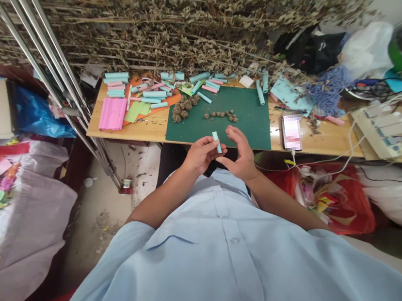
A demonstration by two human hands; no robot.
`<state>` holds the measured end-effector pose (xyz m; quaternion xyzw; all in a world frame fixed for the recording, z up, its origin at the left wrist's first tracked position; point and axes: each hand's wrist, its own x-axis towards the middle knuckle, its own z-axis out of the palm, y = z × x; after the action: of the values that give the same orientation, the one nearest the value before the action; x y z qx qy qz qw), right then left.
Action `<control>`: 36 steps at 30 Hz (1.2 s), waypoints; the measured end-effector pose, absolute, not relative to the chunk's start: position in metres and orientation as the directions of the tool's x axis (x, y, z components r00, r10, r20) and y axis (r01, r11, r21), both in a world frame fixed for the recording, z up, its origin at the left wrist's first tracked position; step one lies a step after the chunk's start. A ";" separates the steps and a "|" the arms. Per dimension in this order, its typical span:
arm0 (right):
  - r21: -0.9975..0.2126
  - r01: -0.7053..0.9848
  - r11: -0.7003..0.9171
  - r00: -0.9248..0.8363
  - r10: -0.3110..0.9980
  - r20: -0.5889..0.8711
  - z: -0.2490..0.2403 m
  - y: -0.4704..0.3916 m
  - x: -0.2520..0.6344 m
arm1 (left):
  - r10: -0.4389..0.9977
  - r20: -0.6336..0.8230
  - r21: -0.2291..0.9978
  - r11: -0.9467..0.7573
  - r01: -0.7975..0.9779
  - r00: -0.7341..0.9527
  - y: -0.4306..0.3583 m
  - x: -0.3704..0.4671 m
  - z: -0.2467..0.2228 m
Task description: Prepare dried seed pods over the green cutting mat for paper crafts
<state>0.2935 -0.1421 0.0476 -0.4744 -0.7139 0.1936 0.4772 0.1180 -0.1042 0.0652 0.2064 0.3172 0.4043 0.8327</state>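
My left hand (203, 154) pinches a small light-blue paper tube (216, 141) in front of the table's near edge. Beside it on the right, my right hand (238, 154) has its fingers apart and holds nothing. Just beyond both hands lies a dark green mat (253, 132). A heap of round brown dried clumps (182, 109) rests at the mat's left, and a row of smaller dried balls (221, 114) runs across its middle. Another blue tube (204, 97) lies near the mat's far edge.
Bundles of dried leafy stalks (171, 27) fill the back. Pink paper (113, 114) and several rolled tubes lie left. To the right are a phone (291, 132) on a cable, blue cord (328, 90) and a power strip (380, 131). Metal poles (55, 66) stand left.
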 end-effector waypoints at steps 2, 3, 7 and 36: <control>-0.744 0.501 0.441 0.030 0.851 0.525 0.048 -0.149 0.289 | 0.846 -0.346 0.612 0.531 -0.586 0.405 -0.104 0.118 0.064; -0.769 0.485 0.416 0.097 0.849 0.520 0.048 -0.152 0.286 | 0.866 -0.333 0.618 0.500 -0.607 0.373 -0.104 0.118 0.064; -0.894 0.354 0.274 0.224 0.904 0.365 0.052 -0.162 0.277 | 0.899 -0.301 0.616 0.437 -0.655 0.317 -0.104 0.115 0.065; -0.891 -0.339 -0.303 -0.093 0.953 -0.289 0.075 -0.125 0.210 | 0.977 -0.068 0.829 0.168 -0.534 0.201 -0.110 0.036 0.074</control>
<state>0.2099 -0.1252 0.0751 -0.4634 -0.3311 0.6608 0.4888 0.0359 -0.1101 0.0738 0.3455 0.3207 0.5448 0.6935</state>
